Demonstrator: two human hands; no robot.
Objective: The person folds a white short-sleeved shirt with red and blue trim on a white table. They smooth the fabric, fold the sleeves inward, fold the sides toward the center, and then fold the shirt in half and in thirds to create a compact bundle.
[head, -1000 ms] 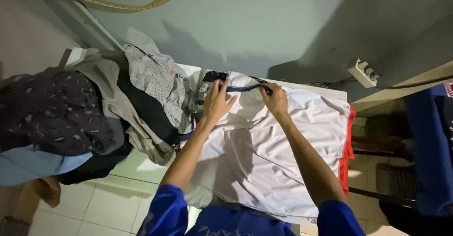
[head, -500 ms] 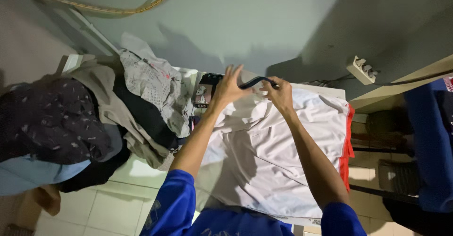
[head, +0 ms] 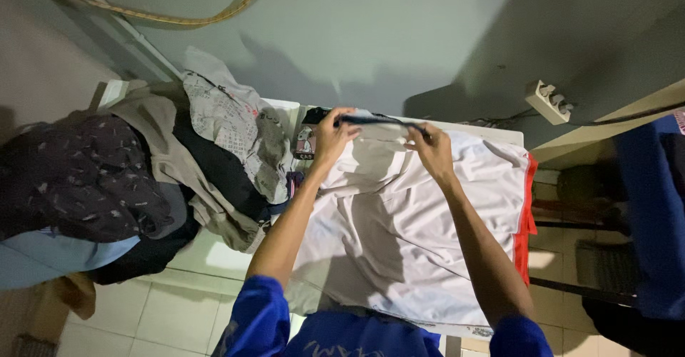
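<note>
White garment (head: pixel 410 243) with a dark navy collar band (head: pixel 378 121), spread flat; red-orange edging (head: pixel 526 221) along its far side. Sleeves (head: pixel 260 314) of the person, bright blue. Heap at left: dark cloth (head: pixel 71 179) with small pale flecks; beige-khaki garment (head: pixel 168 161); plain black fabric (head: pixel 214 164); pale grey cloth (head: pixel 228 125) with fine printed pattern; light blue piece (head: pixel 50 253). Wall (head: pixel 357 36), grey-green. Floor tiles (head: pixel 164 314), off-white. Socket block (head: pixel 548 102), cream.
</note>
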